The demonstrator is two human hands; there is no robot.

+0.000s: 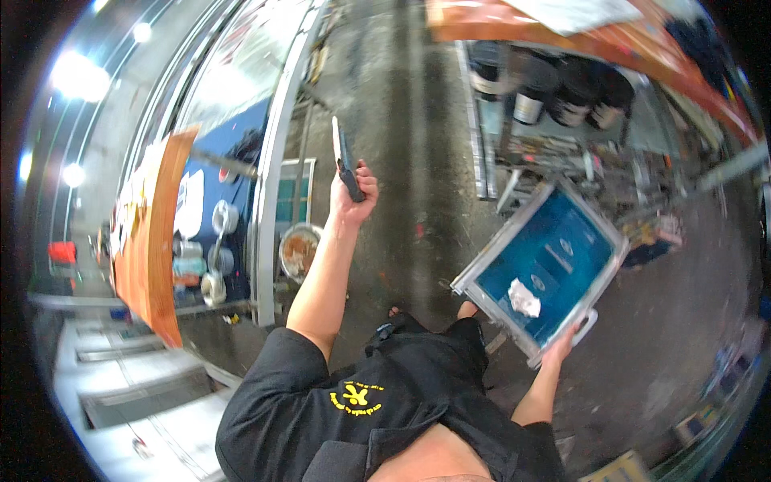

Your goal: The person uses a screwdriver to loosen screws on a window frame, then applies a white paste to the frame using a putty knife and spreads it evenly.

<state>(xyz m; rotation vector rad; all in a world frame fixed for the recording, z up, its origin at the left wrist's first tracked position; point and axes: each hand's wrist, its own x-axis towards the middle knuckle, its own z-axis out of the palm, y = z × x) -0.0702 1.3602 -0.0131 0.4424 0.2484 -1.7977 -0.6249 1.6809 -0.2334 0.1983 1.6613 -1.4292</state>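
Note:
My left hand (359, 195) is raised ahead of me, its fingers wrapped round a tool with a black handle (350, 181) and a long, narrow, pale blade-like part pointing away; its exact kind is unclear. On the right, my right hand (560, 345) grips the near corner of a screen printing frame (504, 251) with pale edges and teal mesh. The frame is tilted in the view. A crumpled white cloth or tissue (524, 298) lies on the mesh. Beside my right hand, a white loop-shaped piece (590, 323) sticks out; I cannot tell what it belongs to.
A long table with a metal edge (277, 161) runs along the left, with an orange-brown board (165, 241) and several tubs. A round bucket (300, 252) stands beside it. On the right, dark buckets (534, 88) sit on a shelf under an orange-brown tabletop (482, 18).

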